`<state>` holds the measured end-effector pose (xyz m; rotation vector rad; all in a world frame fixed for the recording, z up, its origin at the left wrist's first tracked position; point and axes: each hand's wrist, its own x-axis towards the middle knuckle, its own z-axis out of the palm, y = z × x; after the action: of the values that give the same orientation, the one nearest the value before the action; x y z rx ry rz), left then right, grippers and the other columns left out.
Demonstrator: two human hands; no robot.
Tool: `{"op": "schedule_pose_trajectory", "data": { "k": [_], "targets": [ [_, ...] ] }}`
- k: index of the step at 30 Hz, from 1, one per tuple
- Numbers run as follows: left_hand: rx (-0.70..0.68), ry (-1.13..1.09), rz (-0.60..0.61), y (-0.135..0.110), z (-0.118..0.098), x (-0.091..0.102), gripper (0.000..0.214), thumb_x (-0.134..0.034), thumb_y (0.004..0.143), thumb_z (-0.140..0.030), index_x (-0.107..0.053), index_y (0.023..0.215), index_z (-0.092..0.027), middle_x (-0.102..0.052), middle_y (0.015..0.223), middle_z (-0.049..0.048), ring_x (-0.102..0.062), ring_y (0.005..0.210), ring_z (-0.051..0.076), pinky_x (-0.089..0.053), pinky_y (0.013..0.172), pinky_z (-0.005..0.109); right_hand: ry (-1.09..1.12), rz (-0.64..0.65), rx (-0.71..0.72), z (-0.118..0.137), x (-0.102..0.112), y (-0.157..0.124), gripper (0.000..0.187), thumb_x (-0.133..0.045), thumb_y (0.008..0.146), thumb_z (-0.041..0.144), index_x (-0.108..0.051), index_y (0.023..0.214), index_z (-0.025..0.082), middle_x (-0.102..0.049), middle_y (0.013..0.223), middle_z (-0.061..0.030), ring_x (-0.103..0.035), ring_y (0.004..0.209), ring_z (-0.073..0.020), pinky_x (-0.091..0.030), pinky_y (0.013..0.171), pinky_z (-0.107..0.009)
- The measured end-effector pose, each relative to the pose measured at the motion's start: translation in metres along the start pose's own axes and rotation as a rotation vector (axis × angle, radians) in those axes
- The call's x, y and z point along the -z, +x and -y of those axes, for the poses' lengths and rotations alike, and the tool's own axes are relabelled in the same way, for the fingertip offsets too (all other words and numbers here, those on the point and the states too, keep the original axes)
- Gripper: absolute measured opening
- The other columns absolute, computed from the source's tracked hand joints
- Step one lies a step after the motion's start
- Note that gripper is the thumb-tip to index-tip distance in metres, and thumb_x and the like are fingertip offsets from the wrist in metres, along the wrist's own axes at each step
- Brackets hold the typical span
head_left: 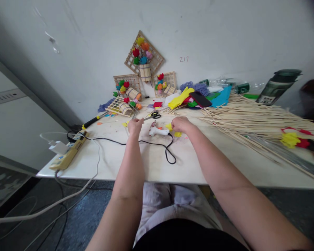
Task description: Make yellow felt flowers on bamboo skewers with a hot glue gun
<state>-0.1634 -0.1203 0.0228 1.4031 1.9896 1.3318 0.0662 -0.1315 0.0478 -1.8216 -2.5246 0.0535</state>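
My left hand (135, 126) is closed in a pinch above the table, close to the blade tips of black-handled scissors (155, 115). Whatever sits between its fingers is too small to make out. To the right, my right hand (180, 124) has its fingers curled together at a small yellow piece (169, 127), which shows at the fingertips. Just below that hand lies another yellow piece (177, 134). Between both hands a white glue gun (158, 131) rests on its side, its black cord looping toward me. A yellow scrap (125, 124) lies left of my left hand.
Lattice panels with flower baskets (144, 72) lean on the wall and lie at the back. Thin wooden sticks (253, 115) spread across the right side, near a dark bottle (278, 87). A phone (201, 99) rests on coloured sheets. A power strip (69, 151) sits at the left edge.
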Motion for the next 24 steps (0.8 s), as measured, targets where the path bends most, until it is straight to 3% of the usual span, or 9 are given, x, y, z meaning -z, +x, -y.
{"op": "schedule_pose_trajectory", "data": {
  "k": [3, 6, 9, 12, 19, 24],
  "targets": [
    [0.007, -0.175, 0.022, -0.005, -0.006, -0.004, 0.024, -0.060, 0.065, -0.040, -0.057, 0.055, -0.018, -0.039, 0.042, -0.0028, -0.041, 0.045, 0.011, -0.027, 0.045, 0.023, 0.145, -0.063, -0.054, -0.008, -0.002, 0.002, 0.015, -0.062, 0.067, 0.012, -0.073, 0.074, 0.019, -0.073, 0.085, -0.0087, -0.066, 0.081, -0.0213, -0.045, 0.068, -0.026],
    [0.003, -0.420, 0.122, -0.013, -0.014, -0.007, 0.027, -0.061, 0.066, -0.041, -0.054, 0.056, -0.017, -0.035, 0.042, -0.0053, -0.028, 0.038, 0.006, -0.020, 0.040, 0.021, 0.487, -0.153, -0.086, -0.017, -0.006, 0.005, 0.010, -0.061, 0.069, 0.016, -0.071, 0.072, 0.017, -0.072, 0.078, -0.0057, -0.065, 0.074, -0.0177, -0.045, 0.064, -0.023],
    [-0.034, -0.612, 0.259, -0.022, -0.021, -0.010, 0.029, -0.065, 0.066, -0.041, -0.053, 0.057, -0.015, -0.036, 0.043, -0.0058, -0.026, 0.037, 0.004, -0.018, 0.038, 0.020, 0.933, -0.172, -0.034, -0.019, -0.009, 0.007, 0.009, -0.059, 0.073, 0.015, -0.066, 0.069, 0.013, -0.070, 0.070, -0.0050, -0.063, 0.064, -0.0123, -0.044, 0.057, -0.019],
    [-0.056, -0.704, 0.353, -0.029, -0.027, -0.017, 0.030, -0.069, 0.063, -0.041, -0.056, 0.059, -0.014, -0.040, 0.043, -0.0046, -0.029, 0.037, 0.003, -0.020, 0.037, 0.019, 1.200, -0.149, 0.029, -0.015, -0.007, 0.005, 0.007, -0.059, 0.073, 0.015, -0.064, 0.069, 0.012, -0.069, 0.065, -0.0049, -0.056, 0.053, -0.0079, -0.041, 0.051, -0.017],
    [-0.090, -0.703, 0.507, -0.040, -0.032, -0.029, 0.038, -0.070, 0.063, -0.049, -0.066, 0.074, -0.012, -0.052, 0.051, -0.0010, -0.042, 0.040, 0.005, -0.031, 0.039, 0.019, 1.357, -0.097, 0.110, -0.011, -0.003, 0.001, 0.010, -0.064, 0.070, 0.020, -0.063, 0.069, 0.011, -0.068, 0.065, -0.0049, -0.047, 0.046, -0.0046, -0.037, 0.048, -0.017],
    [-0.072, -0.704, 0.516, -0.044, -0.035, -0.030, 0.045, -0.065, 0.066, -0.057, -0.061, 0.062, -0.012, -0.051, 0.048, -0.0001, -0.041, 0.038, 0.005, -0.030, 0.037, 0.020, 1.343, -0.200, 0.156, -0.004, -0.002, 0.001, 0.010, -0.063, 0.070, 0.022, -0.063, 0.070, 0.012, -0.061, 0.051, -0.0001, -0.042, 0.040, -0.0048, -0.032, 0.043, -0.018]
  ]
}}
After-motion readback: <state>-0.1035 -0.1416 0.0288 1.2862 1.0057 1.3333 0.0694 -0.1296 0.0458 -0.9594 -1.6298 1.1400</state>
